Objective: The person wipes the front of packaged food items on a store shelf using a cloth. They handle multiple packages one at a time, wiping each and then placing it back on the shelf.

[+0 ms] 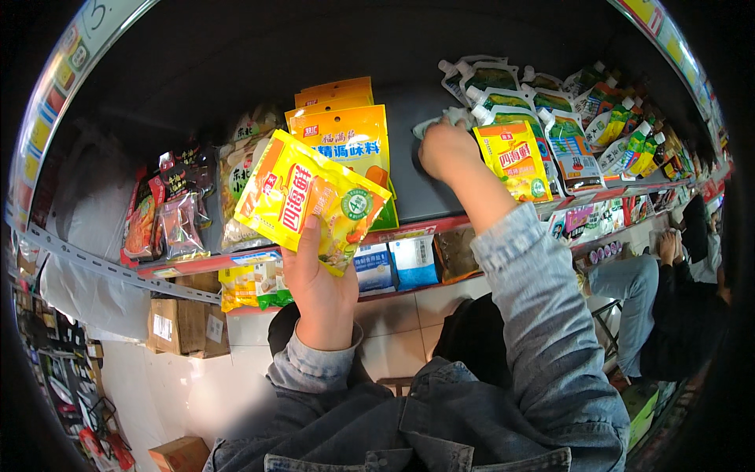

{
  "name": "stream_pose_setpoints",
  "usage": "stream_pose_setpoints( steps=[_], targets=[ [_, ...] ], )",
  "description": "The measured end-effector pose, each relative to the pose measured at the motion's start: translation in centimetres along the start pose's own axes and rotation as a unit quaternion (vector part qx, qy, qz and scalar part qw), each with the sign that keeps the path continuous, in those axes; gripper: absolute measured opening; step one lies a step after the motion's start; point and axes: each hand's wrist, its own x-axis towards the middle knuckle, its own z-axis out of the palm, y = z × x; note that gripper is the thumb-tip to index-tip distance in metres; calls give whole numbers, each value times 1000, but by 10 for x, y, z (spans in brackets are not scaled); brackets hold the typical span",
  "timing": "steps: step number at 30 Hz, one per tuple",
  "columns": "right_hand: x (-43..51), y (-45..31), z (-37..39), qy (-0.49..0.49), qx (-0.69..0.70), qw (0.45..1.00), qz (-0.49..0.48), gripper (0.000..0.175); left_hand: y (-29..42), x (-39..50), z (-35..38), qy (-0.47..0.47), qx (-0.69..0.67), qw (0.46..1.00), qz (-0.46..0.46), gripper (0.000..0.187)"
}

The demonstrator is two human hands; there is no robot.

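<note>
My left hand (321,289) grips a yellow seasoning packet (307,203), thumb across its printed front, held up before the shelf edge. Under my right hand (451,153) a pale crumpled cloth (460,118) is bunched against the dark shelf board (433,194). Just right of that wrist, a matching yellow packet (514,159) leans on a row of spouted pouches (569,147). Behind the packet in my left hand stands a stack of larger yellow-orange seasoning bags (348,133), partly hidden by it.
Clear bags of dried food (242,218) and dark red packets (177,183) stand at the shelf's left. Blue-and-white bags (413,262) fill a lower shelf. Cardboard boxes (183,324) sit on the tiled floor (242,377). At right a person in jeans (625,295) sits close by.
</note>
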Motion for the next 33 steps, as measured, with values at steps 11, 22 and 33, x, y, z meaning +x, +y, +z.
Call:
stream_pose_setpoints(
  steps=[11,22,33],
  targets=[
    [77,0,18,69,188,969,-144,59,-1,-2,-2,-10,4,1000,-7,38],
    [-54,22,31,172,251,917,-257,34,-2,-4,2,-3,14,1000,-25,42],
    [-136,55,18,309,546,769,-128,27,-9,1,4,-26,137,990,23,42]
  ],
)
